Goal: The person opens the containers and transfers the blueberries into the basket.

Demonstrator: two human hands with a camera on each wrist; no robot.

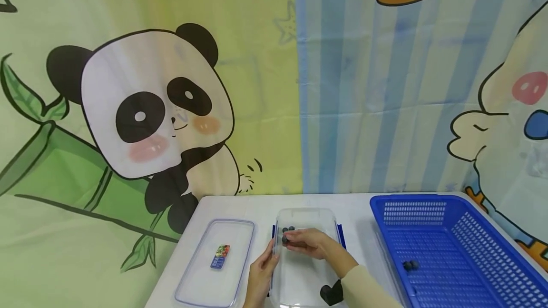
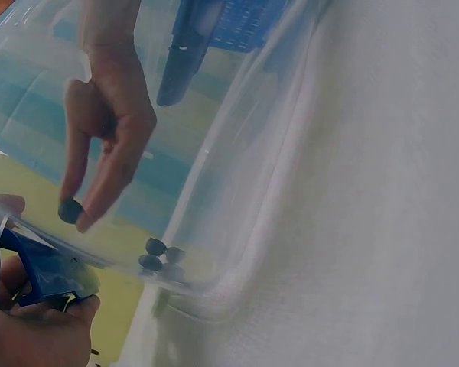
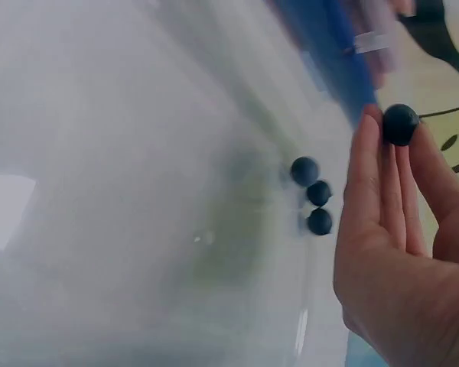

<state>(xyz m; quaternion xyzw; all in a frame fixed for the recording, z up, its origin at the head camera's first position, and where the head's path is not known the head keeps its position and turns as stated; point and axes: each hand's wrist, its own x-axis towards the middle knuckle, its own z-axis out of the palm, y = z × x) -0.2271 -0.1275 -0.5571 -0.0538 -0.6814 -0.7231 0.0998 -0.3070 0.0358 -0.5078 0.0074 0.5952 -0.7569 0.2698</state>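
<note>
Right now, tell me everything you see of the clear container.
The clear container is rectangular, with rounded corners and blue clips on both long sides; it looks plastic. It stands lidless on the white table. Three dark round balls lie inside by the left wall. The left hand grips a clip on that side.

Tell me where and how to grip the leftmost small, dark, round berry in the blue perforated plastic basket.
Come from above, through the open top of the basket, and pinch the leftmost berry on its near and far sides: another berry sits close on its right. Small and round, it likely suits the thumb-and-finger pinch that the right hand has on a similar berry.
</note>
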